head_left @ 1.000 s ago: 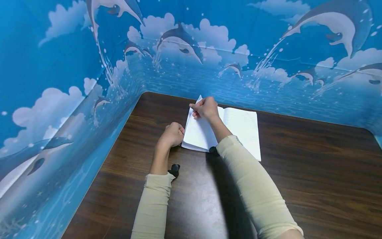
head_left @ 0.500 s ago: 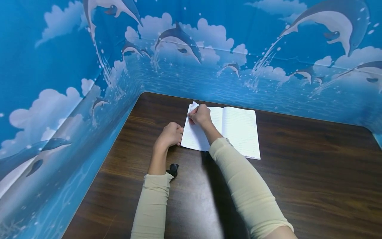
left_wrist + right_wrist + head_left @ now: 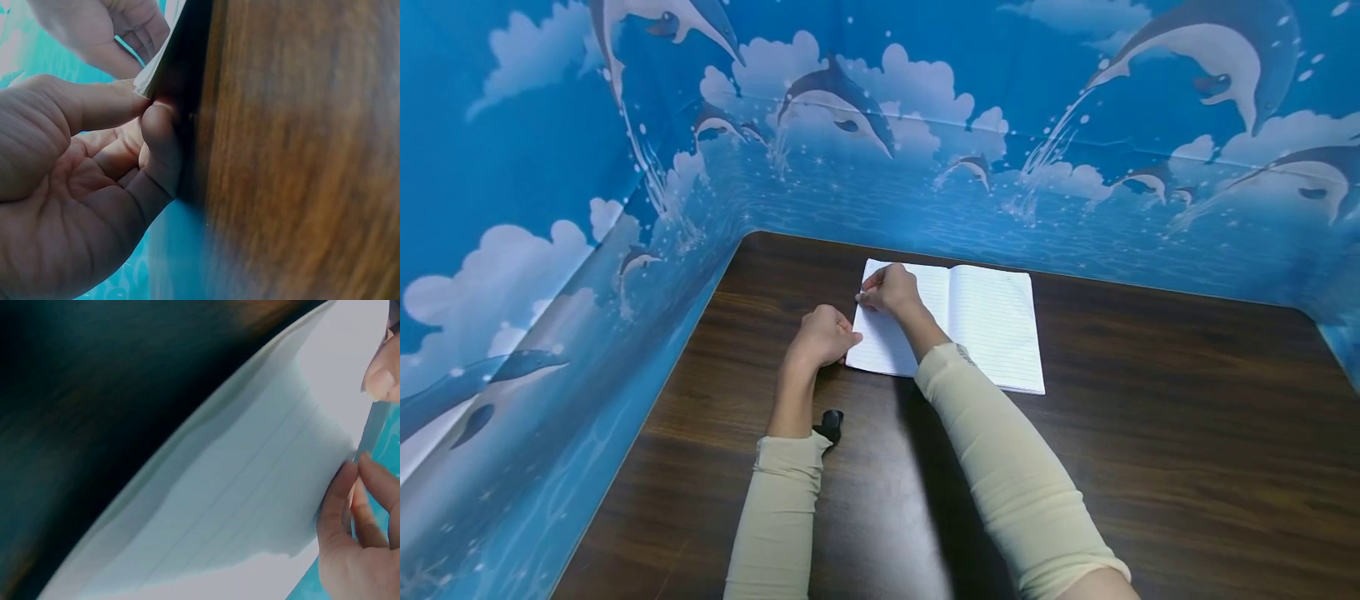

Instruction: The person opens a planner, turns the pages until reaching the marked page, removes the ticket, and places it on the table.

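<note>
An open notebook (image 3: 996,325) with white lined pages lies on the dark wooden table. My left hand (image 3: 823,335) is at the left edge of its left page (image 3: 887,346). In the left wrist view, the thumb and a finger of my left hand (image 3: 94,162) pinch the edge of the pages (image 3: 150,78). My right hand (image 3: 891,289) reaches across the left page to the same edge, farther up. The right wrist view has the fingertips of my right hand (image 3: 356,537) pinching the page edge, with my left thumb (image 3: 381,381) a short way along it.
The wooden table (image 3: 1150,433) extends right of the notebook and toward me. A blue dolphin-print sheet (image 3: 925,192) stands along the table's back and left sides. A small black object (image 3: 830,423) sits by my left cuff.
The lifted upper corner of the left page has come down flat. My right hand has moved down and left to the page edge; my left thumb now rests over that edge.
</note>
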Tool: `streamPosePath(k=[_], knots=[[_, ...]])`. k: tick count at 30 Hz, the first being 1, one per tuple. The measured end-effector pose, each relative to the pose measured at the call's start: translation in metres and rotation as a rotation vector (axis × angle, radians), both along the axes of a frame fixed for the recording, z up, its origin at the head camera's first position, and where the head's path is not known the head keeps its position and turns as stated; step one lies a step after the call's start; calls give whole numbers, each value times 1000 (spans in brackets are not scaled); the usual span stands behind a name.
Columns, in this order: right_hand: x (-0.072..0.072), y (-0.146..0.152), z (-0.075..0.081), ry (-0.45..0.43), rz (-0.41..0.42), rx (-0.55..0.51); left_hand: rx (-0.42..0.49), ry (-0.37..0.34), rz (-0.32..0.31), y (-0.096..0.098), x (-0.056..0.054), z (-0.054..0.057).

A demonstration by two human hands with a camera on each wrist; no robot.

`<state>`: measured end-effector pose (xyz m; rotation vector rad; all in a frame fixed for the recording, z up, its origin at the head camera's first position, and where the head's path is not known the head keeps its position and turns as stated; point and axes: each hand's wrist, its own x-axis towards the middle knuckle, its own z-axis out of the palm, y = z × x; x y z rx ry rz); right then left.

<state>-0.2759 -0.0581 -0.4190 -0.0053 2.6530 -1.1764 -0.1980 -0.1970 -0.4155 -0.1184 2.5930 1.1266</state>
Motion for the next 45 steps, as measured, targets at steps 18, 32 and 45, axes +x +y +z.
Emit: streamPosePath(k=[18, 32, 45], knots=[[-10, 124, -6, 94, 58, 153, -24, -79, 44, 4, 0, 3], [3, 213, 0, -47, -88, 435, 16, -61, 22, 0, 1, 1], [7, 209, -1, -47, -133, 442, 5, -81, 36, 1, 2, 1]])
